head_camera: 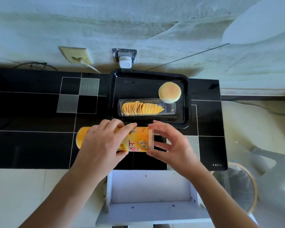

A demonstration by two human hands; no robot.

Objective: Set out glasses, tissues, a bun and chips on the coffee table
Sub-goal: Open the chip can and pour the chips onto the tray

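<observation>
A yellow chips can [135,139] lies on its side above the black glass coffee table [31,122]. My left hand [102,142] is wrapped around its middle. My right hand [169,142] holds the clear lid [151,139] at the can's right end with thumb and fingertips. Behind the can, a black tray [184,117] holds a clear inner sleeve with stacked chips [142,108]. A round pale bun [169,92] rests in the tray's far right part, partly on the sleeve's end. No glasses or tissues are in view.
A white open drawer or box [148,191] stands below the table's near edge. A round bin with a wooden rim [252,190] is at the right. Wall sockets, a white plug [125,62] and cables sit behind the table.
</observation>
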